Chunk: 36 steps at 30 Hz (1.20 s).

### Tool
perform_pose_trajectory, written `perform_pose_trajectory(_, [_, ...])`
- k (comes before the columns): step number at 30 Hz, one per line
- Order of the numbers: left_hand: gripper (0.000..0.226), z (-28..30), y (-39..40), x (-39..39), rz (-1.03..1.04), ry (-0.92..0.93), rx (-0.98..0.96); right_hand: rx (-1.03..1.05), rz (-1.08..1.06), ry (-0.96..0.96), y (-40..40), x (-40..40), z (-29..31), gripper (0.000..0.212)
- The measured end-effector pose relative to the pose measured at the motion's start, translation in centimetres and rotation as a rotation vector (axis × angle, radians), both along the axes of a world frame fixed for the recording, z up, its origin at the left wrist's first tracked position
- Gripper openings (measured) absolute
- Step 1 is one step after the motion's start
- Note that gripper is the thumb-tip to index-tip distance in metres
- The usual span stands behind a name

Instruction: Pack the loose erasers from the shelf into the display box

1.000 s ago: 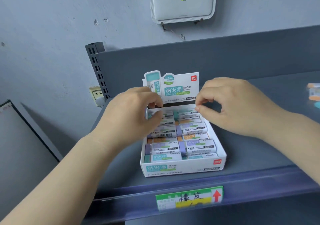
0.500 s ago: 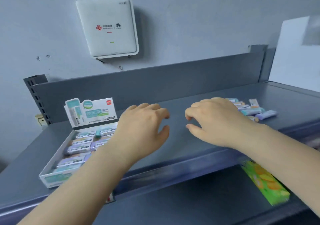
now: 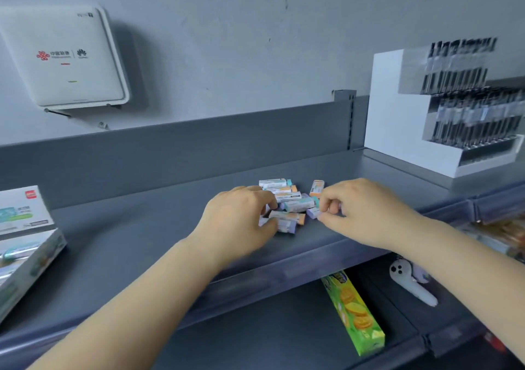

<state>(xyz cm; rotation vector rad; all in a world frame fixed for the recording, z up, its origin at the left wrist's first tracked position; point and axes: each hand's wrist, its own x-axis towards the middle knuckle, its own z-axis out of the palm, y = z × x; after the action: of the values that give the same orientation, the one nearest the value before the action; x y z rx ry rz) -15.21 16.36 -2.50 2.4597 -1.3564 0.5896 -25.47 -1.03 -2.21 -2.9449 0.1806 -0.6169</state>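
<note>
Erasers (image 3: 289, 202) lie in a loose heap just right of the frame's middle, on the grey shelf (image 3: 136, 236), some stacked across each other, their sleeves showing teal, orange and lilac ends. Both hands are at the heap. At its left edge the left hand (image 3: 238, 224) has its fingers curled down, with the thumb and fingertips closed on a lilac-ended eraser (image 3: 285, 225) at the near side of the pile. On the right side the right hand (image 3: 360, 213) is bent into a pinch, its thumb and forefinger closed on a small lilac eraser (image 3: 313, 212). One orange-ended eraser (image 3: 316, 188) stands apart at the back of the pile, just beyond the right hand's knuckles. At the far left edge of the frame, well apart from the heap, sits the white display box (image 3: 25, 250), only partly in view, its printed header card upright. On the wall in the upper left hangs a white router (image 3: 62, 59). At the upper right stands a white stepped rack (image 3: 397, 130). Below the shelf, lower right, lies a green biscuit packet (image 3: 355, 312).
</note>
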Motion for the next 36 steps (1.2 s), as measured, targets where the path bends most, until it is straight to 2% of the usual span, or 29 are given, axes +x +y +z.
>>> perform_pose_trajectory(7, [0.023, 1.7, -4.2, 4.1, 0.048, 0.074, 0.054, 0.209, 0.005, 0.028, -4.8, 3.3, 0.2, 0.006])
perform_pose_trajectory(13, [0.023, 2.5, -7.2, 8.1, 0.011, -0.001, 0.252, 0.144, 0.110, 0.110, -8.0, 7.1, 1.2, 0.005])
perform_pose_trajectory(19, [0.020, 3.3, -9.1, 10.3, -0.102, 0.202, 0.333, 0.087, 0.173, 0.287, -9.8, 9.7, 1.8, 0.010])
perform_pose_trajectory(21, [0.022, 3.2, -9.6, 10.7, -0.118, 0.254, 0.368, 0.110, 0.125, 0.285, -10.1, 10.5, 1.7, 0.017])
perform_pose_trajectory(24, [0.026, 2.9, -10.1, 11.2, -0.117, 0.304, 0.409, 0.106, -0.044, 0.273, -9.8, 11.6, 1.5, 0.047])
perform_pose_trajectory(26, [0.023, 2.5, -10.5, 11.6, -0.115, 0.331, 0.405, 0.054, -0.098, 0.345, -9.3, 12.0, 1.0, 0.056])
perform_pose_trajectory(29, [0.015, 2.3, -10.8, 11.8, -0.094, 0.394, 0.336, 0.064, -0.112, 0.407, -9.0, 12.4, 0.8, 0.059])
perform_pose_trajectory(36, [0.017, 2.7, -11.0, 11.9, 0.002, 0.471, 0.173, 0.061, -0.072, 0.505, -9.0, 12.5, 1.5, 0.039])
